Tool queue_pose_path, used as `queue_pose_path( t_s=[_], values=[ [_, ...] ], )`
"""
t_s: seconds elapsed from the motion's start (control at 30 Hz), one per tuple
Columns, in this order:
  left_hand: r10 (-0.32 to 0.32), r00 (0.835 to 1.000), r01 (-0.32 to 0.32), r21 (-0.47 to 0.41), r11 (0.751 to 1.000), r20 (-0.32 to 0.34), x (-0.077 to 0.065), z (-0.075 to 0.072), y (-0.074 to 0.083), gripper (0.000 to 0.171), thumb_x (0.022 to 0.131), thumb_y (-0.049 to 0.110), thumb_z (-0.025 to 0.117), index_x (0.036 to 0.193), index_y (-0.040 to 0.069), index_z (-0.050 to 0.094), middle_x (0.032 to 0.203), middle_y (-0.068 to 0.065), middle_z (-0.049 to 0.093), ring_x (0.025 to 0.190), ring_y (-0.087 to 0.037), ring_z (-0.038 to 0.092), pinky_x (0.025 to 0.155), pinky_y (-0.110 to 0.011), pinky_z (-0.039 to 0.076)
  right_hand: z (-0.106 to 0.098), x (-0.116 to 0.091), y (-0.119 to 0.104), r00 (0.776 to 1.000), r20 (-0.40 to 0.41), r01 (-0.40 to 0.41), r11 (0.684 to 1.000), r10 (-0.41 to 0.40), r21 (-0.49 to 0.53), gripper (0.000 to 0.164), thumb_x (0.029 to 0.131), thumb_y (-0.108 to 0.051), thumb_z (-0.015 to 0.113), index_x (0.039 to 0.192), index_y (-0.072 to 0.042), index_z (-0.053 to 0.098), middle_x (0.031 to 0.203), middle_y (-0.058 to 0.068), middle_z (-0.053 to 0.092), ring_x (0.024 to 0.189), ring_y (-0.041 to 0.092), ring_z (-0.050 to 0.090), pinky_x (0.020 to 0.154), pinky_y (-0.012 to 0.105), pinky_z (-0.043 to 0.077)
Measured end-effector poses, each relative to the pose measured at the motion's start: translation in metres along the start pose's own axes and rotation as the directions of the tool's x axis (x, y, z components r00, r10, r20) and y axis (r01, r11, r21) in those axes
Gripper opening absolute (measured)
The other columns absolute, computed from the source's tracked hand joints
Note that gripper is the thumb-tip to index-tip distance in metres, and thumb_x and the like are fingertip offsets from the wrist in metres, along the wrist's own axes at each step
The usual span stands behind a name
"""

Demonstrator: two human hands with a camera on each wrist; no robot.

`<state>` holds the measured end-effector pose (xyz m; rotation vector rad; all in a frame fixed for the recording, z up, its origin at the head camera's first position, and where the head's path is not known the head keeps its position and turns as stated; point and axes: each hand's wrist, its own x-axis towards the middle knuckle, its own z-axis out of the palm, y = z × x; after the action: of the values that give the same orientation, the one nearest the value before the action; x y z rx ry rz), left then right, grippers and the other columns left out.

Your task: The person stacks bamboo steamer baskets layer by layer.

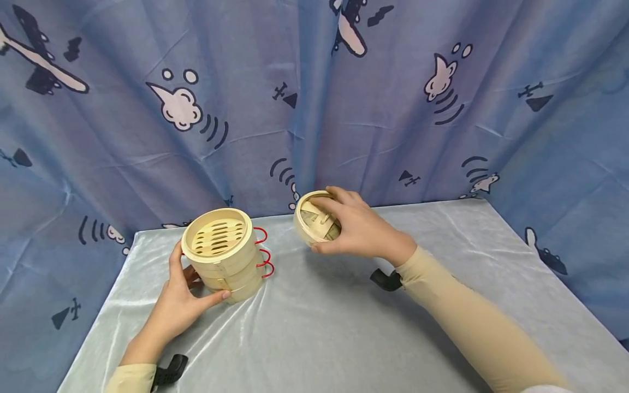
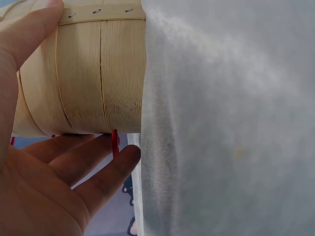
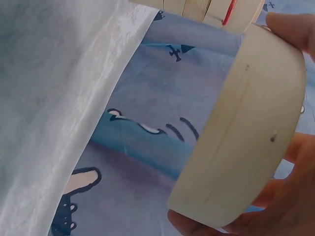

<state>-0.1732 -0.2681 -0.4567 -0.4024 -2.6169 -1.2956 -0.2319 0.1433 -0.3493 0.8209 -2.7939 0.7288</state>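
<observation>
A stack of bamboo steamer baskets (image 1: pixel 231 278) stands at the left of the table, its top tier open and showing a slotted base. Red loops (image 1: pixel 267 269) stick out from its right side. My left hand (image 1: pixel 179 305) grips the stack low down, thumb at the front and fingers round the left side; in the left wrist view the fingertips reach a red loop (image 2: pixel 115 143). To the right, my right hand (image 1: pixel 366 229) holds a round bamboo steamer lid (image 1: pixel 308 236) by its rim, tilted above the table. The lid's smooth side band (image 3: pixel 246 128) fills much of the right wrist view.
A pale grey velvety cloth (image 1: pixel 314 338) covers the table. Close behind its back edge hangs a blue curtain (image 1: pixel 255 109) with printed planes and clouds, which also runs along both sides.
</observation>
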Motion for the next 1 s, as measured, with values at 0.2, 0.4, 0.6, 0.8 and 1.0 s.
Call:
queue_pose_path(
  t_s=[0.2, 0.4, 0.6, 0.8, 1.0],
  values=[
    [0.027, 1.0, -0.027, -0.017, 0.999, -0.007, 0.003, 0.001, -0.002, 0.146, 0.076, 0.023, 0.105, 0.172, 0.042, -0.003, 0.143, -0.02, 0.067, 0.126, -0.037, 0.069, 0.099, -0.021, 0.048, 0.001, 0.006, -0.01, 0.999, 0.003, 0.041, 0.999, -0.041, -0.001, 0.093, 0.078, -0.063, 0.087, 0.16, -0.032, 0.055, 0.169, 0.011, 0.038, 0.145, 0.04, 0.04, 0.107, 0.059, 0.046],
    [0.033, 0.999, -0.033, -0.027, 0.999, -0.009, 0.004, 0.002, -0.003, 0.146, 0.075, 0.022, 0.105, 0.172, 0.043, -0.003, 0.143, -0.019, 0.067, 0.126, -0.037, 0.069, 0.098, -0.022, 0.049, 0.002, 0.012, -0.022, 0.994, 0.005, 0.106, 0.994, -0.106, -0.001, 0.093, 0.078, -0.063, 0.086, 0.16, -0.03, 0.055, 0.168, 0.011, 0.039, 0.144, 0.04, 0.041, 0.11, 0.06, 0.044],
    [0.019, 1.0, -0.019, 0.001, 1.0, -0.012, 0.002, 0.001, -0.004, 0.146, 0.076, 0.025, 0.105, 0.172, 0.043, -0.003, 0.141, -0.022, 0.068, 0.125, -0.038, 0.07, 0.096, -0.026, 0.052, 0.006, 0.018, -0.032, 0.992, 0.003, 0.126, 0.992, -0.126, 0.0, 0.092, 0.079, -0.064, 0.085, 0.16, -0.031, 0.054, 0.168, 0.009, 0.039, 0.143, 0.038, 0.042, 0.108, 0.056, 0.046],
    [0.01, 1.0, -0.01, 0.0, 1.0, -0.012, 0.001, 0.001, -0.003, 0.146, 0.076, 0.026, 0.105, 0.172, 0.044, -0.004, 0.141, -0.023, 0.068, 0.125, -0.038, 0.07, 0.096, -0.026, 0.051, 0.007, 0.023, -0.043, 0.987, 0.032, 0.157, 0.988, -0.157, 0.004, 0.093, 0.08, -0.065, 0.083, 0.162, -0.03, 0.053, 0.169, 0.01, 0.037, 0.144, 0.038, 0.041, 0.111, 0.055, 0.045],
    [0.027, 1.0, -0.028, -0.024, 0.999, -0.016, 0.003, 0.002, -0.003, 0.146, 0.075, 0.023, 0.105, 0.172, 0.042, -0.002, 0.144, -0.022, 0.066, 0.126, -0.039, 0.069, 0.101, -0.015, 0.044, 0.01, 0.031, -0.054, 0.979, 0.079, 0.191, 0.981, -0.188, -0.04, 0.097, 0.079, -0.07, 0.081, 0.163, -0.031, 0.052, 0.17, 0.01, 0.038, 0.146, 0.036, 0.043, 0.109, 0.059, 0.044]
  ],
)
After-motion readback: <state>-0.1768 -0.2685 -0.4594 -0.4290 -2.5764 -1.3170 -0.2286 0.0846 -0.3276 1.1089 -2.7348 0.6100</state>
